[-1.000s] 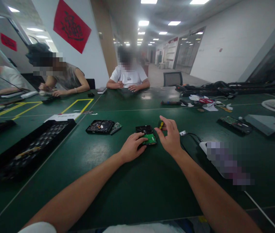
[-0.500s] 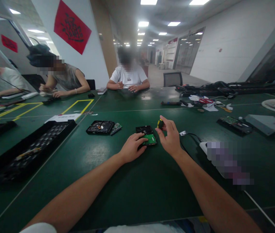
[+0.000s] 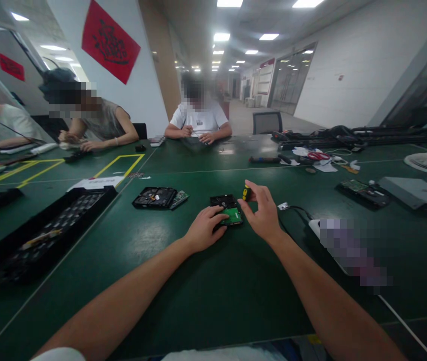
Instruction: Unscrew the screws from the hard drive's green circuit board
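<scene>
A hard drive (image 3: 232, 216) with a green circuit board facing up lies on the green table in front of me. My left hand (image 3: 206, 228) holds it from the left, fingers over the board and thumb along the near edge. Just right of the drive, my right hand (image 3: 261, 210) pinches a short yellow-and-black screwdriver (image 3: 246, 193) between thumb and fingers, raised above the table. I cannot make out the screwdriver's shaft. To the left sits another opened black drive (image 3: 155, 197), with a small circuit board (image 3: 179, 199) against its right side.
A long black tray (image 3: 47, 235) with parts fills the left side. On the right lie a white power strip (image 3: 314, 228) with a cable, another drive (image 3: 364, 193) and a grey metal box (image 3: 416, 194). Cables and scissors (image 3: 318, 156) lie farther back. Several people sit across the table.
My right hand has shifted slightly left, and the screwdriver has turned in its fingers. My left hand and the hard drive have stayed in place.
</scene>
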Demonstrator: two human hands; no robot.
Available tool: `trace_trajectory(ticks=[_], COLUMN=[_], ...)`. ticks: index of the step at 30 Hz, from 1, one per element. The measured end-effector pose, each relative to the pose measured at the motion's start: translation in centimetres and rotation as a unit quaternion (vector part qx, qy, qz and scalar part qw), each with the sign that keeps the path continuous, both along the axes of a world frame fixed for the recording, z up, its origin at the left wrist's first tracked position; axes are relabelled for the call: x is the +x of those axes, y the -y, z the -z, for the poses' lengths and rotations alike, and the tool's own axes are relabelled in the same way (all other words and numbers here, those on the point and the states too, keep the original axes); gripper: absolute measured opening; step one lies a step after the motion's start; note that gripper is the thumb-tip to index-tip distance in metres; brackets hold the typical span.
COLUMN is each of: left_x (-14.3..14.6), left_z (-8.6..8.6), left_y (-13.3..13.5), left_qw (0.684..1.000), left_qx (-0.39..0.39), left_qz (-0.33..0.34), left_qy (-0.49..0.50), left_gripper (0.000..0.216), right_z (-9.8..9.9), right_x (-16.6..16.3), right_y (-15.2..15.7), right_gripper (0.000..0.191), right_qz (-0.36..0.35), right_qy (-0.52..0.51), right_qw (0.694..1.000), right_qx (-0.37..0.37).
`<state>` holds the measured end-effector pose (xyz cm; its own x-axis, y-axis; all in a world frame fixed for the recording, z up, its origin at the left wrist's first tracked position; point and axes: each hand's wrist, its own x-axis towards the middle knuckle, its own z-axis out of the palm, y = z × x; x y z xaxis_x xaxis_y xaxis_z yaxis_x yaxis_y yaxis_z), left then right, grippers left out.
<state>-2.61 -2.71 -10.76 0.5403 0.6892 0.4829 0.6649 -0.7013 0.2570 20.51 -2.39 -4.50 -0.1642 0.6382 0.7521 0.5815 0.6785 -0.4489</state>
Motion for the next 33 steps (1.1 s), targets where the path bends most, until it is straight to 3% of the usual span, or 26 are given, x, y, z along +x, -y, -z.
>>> trace_trajectory(ticks=[15,33], left_x=[0.12,0.1], left_z=[-0.44,-0.32], left_y=[0.33,0.25], left_qw=[1.0,1.0], left_qx=[0.0,-0.007], left_qz=[-0.001,-0.002], left_qy=[-0.002,0.004], left_gripper=[0.036,0.038], right_z=[-0.03,0.29], right_x=[-0.09,0.0], right_y=[0.14,-0.12], right_gripper=[0.053,0.052], right_qz=[-0.013,0.028], right_qy=[-0.004,-0.008], right_qw=[1.0,0.999], right_qx=[0.003,0.02])
